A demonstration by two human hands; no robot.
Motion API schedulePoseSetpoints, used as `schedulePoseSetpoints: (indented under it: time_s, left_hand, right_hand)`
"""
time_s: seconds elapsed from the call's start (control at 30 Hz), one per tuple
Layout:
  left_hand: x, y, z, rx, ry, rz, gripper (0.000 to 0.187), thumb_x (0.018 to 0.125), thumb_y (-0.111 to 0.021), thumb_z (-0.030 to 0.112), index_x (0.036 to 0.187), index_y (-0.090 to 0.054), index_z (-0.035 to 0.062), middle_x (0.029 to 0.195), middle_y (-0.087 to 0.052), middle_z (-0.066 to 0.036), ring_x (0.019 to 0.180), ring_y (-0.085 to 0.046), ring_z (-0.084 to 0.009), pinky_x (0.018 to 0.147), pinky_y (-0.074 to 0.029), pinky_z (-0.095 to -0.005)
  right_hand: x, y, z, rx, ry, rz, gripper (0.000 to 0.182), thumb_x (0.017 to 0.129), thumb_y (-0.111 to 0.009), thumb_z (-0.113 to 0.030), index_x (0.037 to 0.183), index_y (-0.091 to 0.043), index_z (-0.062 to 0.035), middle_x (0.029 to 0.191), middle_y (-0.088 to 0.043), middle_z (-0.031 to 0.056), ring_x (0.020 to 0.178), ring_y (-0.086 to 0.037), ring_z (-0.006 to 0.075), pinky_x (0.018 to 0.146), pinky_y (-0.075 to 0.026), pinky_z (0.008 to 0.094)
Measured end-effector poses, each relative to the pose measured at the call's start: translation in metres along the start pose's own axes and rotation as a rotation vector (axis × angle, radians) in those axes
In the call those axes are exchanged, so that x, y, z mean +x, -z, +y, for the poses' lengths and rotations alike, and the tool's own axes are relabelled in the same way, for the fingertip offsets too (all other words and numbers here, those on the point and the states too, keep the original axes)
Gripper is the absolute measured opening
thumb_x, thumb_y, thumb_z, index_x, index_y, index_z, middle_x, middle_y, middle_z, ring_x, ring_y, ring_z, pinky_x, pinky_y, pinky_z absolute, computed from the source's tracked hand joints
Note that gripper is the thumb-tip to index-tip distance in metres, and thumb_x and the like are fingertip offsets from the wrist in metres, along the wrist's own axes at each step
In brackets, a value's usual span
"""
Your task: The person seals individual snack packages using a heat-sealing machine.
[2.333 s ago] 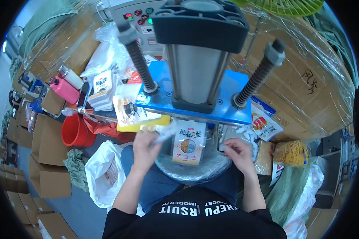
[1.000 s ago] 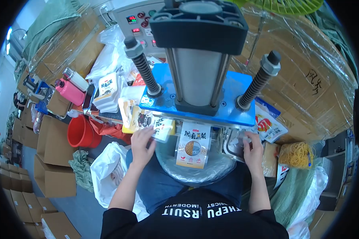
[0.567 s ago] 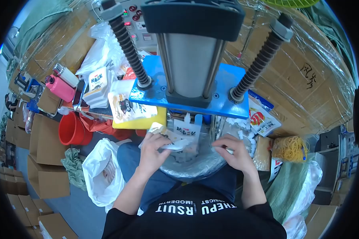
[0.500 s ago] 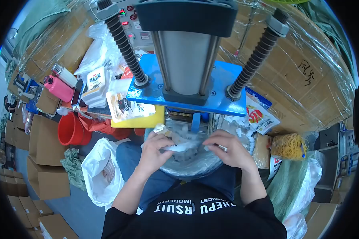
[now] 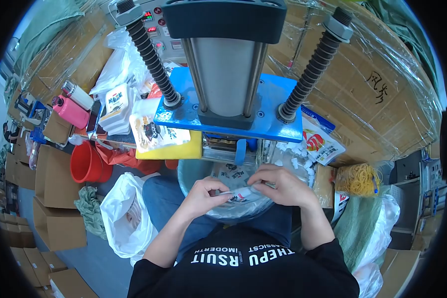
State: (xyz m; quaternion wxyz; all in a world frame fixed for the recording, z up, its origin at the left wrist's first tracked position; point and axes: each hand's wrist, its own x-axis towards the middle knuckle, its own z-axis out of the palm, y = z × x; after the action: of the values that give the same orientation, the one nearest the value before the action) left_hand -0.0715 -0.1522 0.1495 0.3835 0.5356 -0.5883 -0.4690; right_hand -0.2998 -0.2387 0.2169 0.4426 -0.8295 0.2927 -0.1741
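Note:
A small white printed plastic pouch (image 5: 240, 195) is stretched between my hands. My left hand (image 5: 202, 197) pinches its left end between thumb and fingers. At the other end, my right hand (image 5: 282, 185) grips it the same way, its fingers closed. Both hands are above a pale green basin (image 5: 183, 175) between my knees, lined with clear plastic film. More printed pouches (image 5: 231, 173) lie in the basin behind my hands. Just beyond stands a press with a blue plate (image 5: 184, 116) and a grey cylinder (image 5: 222, 77).
On the left are a yellow block (image 5: 171, 152) with a printed pouch (image 5: 159, 130) on it, a red bucket (image 5: 88, 163) and a white bag (image 5: 124, 216). Small white pieces (image 5: 298, 161), yellow string (image 5: 358, 180) and a large carton (image 5: 367, 114) stand to the right.
My hands have come closer together, the right one moving left. The pouch, blurred and loose before, is now held taut between both hands. The view has shifted slightly.

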Motion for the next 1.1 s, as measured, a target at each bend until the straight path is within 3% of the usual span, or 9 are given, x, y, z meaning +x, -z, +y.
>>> schedulePoseSetpoints:
  time_s: [0.17, 0.23, 0.47, 0.67, 0.77, 0.83, 0.9, 0.97, 1.1]
  left_hand:
    - [-0.006, -0.006, -0.010, -0.342, 0.312, -0.076, 0.015, 0.082, -0.069, 0.012, 0.088, -0.069, -0.0022, 0.079, -0.065, -0.002, 0.065, -0.054, -0.0052, 0.058, -0.042, -0.0214]
    - [-0.002, -0.010, -0.020, -0.459, 0.334, -0.041, 0.016, 0.083, -0.067, 0.010, 0.090, -0.068, -0.0038, 0.084, -0.067, -0.005, 0.070, -0.059, -0.0069, 0.062, -0.047, -0.0223]
    - [0.046, 0.001, -0.033, -0.768, 0.369, 0.308, 0.015, 0.085, -0.062, 0.004, 0.096, -0.065, -0.0058, 0.091, -0.068, -0.011, 0.078, -0.065, -0.0146, 0.071, -0.052, -0.0277]
    - [0.055, -0.001, -0.034, -0.807, 0.328, 0.333, 0.016, 0.084, -0.064, 0.005, 0.097, -0.065, -0.0061, 0.091, -0.068, -0.012, 0.078, -0.065, -0.0146, 0.072, -0.052, -0.0271]
    - [0.051, 0.015, -0.031, -0.697, 0.322, 0.300, 0.018, 0.085, -0.066, 0.010, 0.097, -0.066, -0.0031, 0.089, -0.068, -0.010, 0.076, -0.065, -0.0141, 0.069, -0.052, -0.0256]
    - [0.047, 0.045, -0.013, -0.069, 0.344, 0.264, 0.028, 0.084, -0.068, 0.017, 0.103, -0.065, -0.0023, 0.098, -0.068, -0.011, 0.086, -0.065, -0.0185, 0.071, -0.051, -0.0284]
    - [0.040, 0.074, -0.039, 0.617, -0.173, 0.752, 0.040, 0.081, -0.069, 0.018, 0.116, -0.059, 0.0011, 0.115, -0.062, -0.015, 0.102, -0.060, -0.0264, 0.079, -0.049, -0.0347]
    - [0.031, 0.092, -0.017, 0.933, -0.245, 0.835, 0.048, 0.074, -0.071, 0.013, 0.118, -0.056, 0.0047, 0.121, -0.055, -0.019, 0.115, -0.050, -0.0349, 0.096, -0.038, -0.0433]
    - [-0.005, 0.088, -0.072, 1.011, -0.277, 0.524, 0.051, 0.070, -0.071, 0.012, 0.119, -0.057, 0.0140, 0.125, -0.056, -0.009, 0.118, -0.050, -0.0267, 0.101, -0.034, -0.0418]
  right_hand:
    - [-0.002, -0.034, 0.017, 0.196, -0.001, 0.206, 0.020, 0.083, -0.061, -0.004, 0.102, -0.064, -0.0009, 0.089, -0.061, 0.0085, 0.078, -0.059, 0.0155, 0.070, -0.047, 0.0283]
    - [-0.004, -0.039, 0.022, 0.426, -0.251, 0.275, 0.026, 0.084, -0.060, -0.004, 0.109, -0.061, 0.0003, 0.092, -0.061, 0.0064, 0.075, -0.057, 0.0102, 0.066, -0.047, 0.0238]
    - [-0.028, 0.001, 0.053, 0.097, -0.243, 0.470, 0.024, 0.086, -0.059, -0.005, 0.109, -0.060, 0.0018, 0.094, -0.061, 0.0052, 0.072, -0.057, 0.0069, 0.056, -0.045, 0.0195]
    - [-0.042, -0.006, 0.073, -0.436, -0.343, 0.615, 0.021, 0.078, -0.062, -0.001, 0.099, -0.063, -0.0035, 0.095, -0.059, 0.0120, 0.079, -0.061, 0.0278, 0.067, -0.049, 0.0330]
    - [-0.037, -0.012, 0.089, -0.477, -0.348, 0.582, 0.018, 0.078, -0.063, -0.003, 0.095, -0.063, -0.0027, 0.095, -0.059, 0.0158, 0.083, -0.060, 0.0355, 0.072, -0.048, 0.0376]
    - [-0.030, -0.006, 0.084, -0.372, -0.333, 0.575, 0.017, 0.078, -0.062, -0.003, 0.095, -0.064, -0.0024, 0.093, -0.060, 0.0149, 0.082, -0.060, 0.0351, 0.071, -0.048, 0.0384]
    - [-0.030, -0.002, 0.083, -0.388, -0.317, 0.585, 0.017, 0.078, -0.062, -0.002, 0.095, -0.064, -0.0020, 0.093, -0.060, 0.0151, 0.082, -0.060, 0.0349, 0.071, -0.047, 0.0388]
    - [-0.032, 0.000, 0.085, -0.410, -0.305, 0.592, 0.017, 0.078, -0.061, -0.002, 0.095, -0.065, -0.0017, 0.093, -0.060, 0.0152, 0.081, -0.060, 0.0347, 0.070, -0.047, 0.0391]
    - [-0.031, -0.002, 0.086, -0.392, -0.356, 0.560, 0.019, 0.080, -0.062, -0.005, 0.098, -0.064, -0.0026, 0.095, -0.060, 0.0163, 0.084, -0.060, 0.0357, 0.073, -0.048, 0.0399]
